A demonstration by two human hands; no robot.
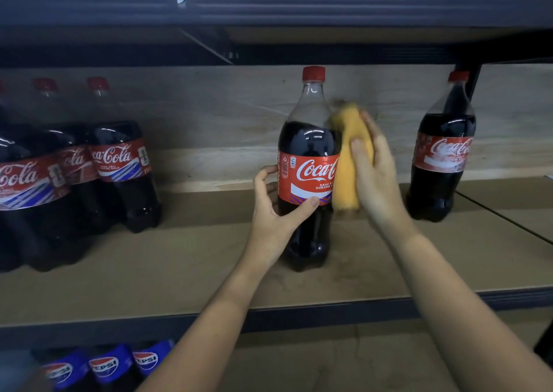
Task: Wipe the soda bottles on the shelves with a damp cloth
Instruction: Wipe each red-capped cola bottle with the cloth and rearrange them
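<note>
A tall cola bottle (308,152) with a red cap and red label stands upright in the middle of the shelf (185,266). My left hand (275,209) grips it around the label from the left, thumb across the front. My right hand (374,173) presses a folded yellow cloth (347,158) against the bottle's right side, fingers lying flat over the cloth. The cloth is blurred.
Several more cola bottles (119,164) stand packed together at the left of the same shelf, and one cola bottle (443,155) stands alone at the right. Blue-labelled Pepsi bottles (107,364) sit on the shelf below. A dark shelf edge runs overhead.
</note>
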